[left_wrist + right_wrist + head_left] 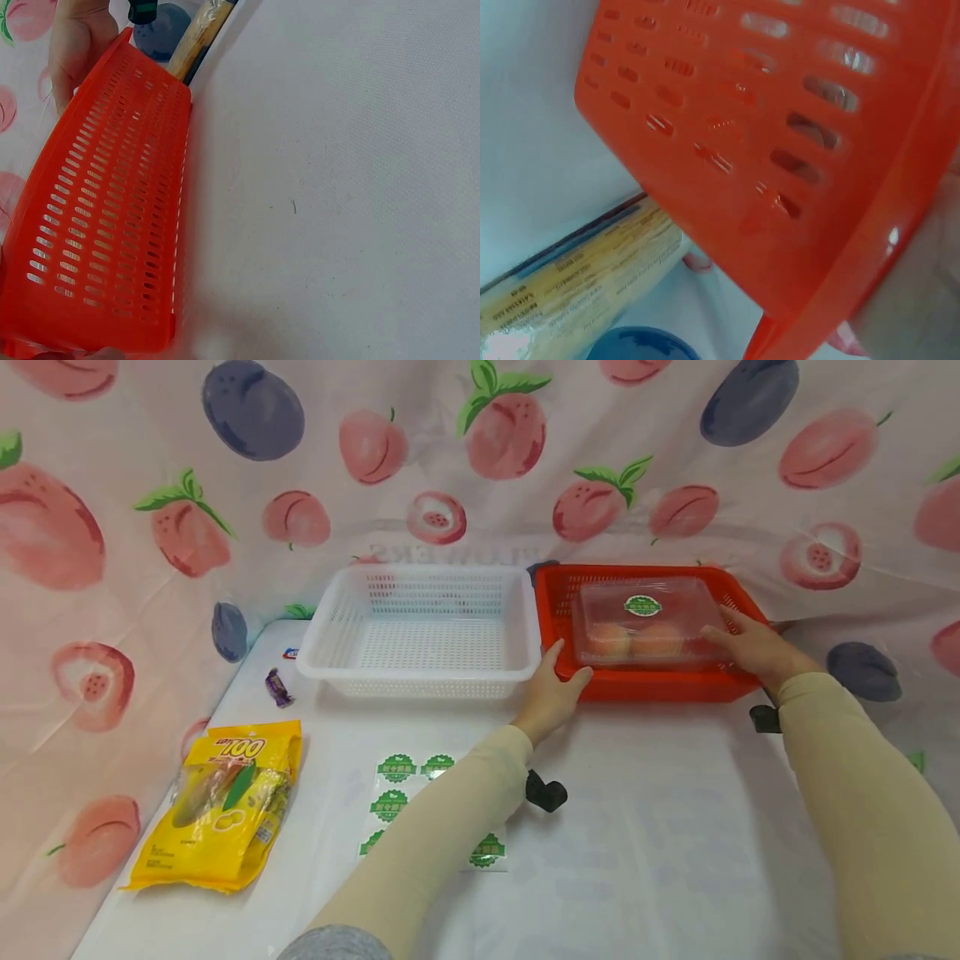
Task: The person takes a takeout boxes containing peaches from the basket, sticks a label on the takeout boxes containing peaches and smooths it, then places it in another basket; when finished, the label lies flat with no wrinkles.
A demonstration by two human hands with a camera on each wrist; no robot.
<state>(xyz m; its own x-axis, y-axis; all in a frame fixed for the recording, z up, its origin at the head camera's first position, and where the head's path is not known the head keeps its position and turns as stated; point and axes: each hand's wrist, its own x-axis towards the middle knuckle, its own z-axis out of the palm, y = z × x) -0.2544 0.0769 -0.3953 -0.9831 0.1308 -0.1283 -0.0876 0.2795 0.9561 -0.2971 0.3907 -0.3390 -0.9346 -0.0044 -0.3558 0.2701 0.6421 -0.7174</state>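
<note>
A clear plastic box [678, 647] of round, pale orange fruit, with a green-and-white sticker [642, 605] on its lid, sits tilted inside the red slotted basket [660, 687]. My right hand [761, 647] holds the box by its right end, fingers over its edge. At the basket's left front corner, my left hand [551, 697] grips the rim between thumb and fingers. The left wrist view shows the basket's slotted wall [105, 210] and my right hand [79, 45] beyond it. In the right wrist view, the rim partly hides my right hand [915, 285].
A white slotted basket [420, 677] stands left of the red one. At the left lie a yellow snack bag [202, 852], a purple-wrapped candy [277, 687] and a small blue-and-red wrapper [291, 653]. A sheet of green stickers [390, 806] lies partly under my left forearm.
</note>
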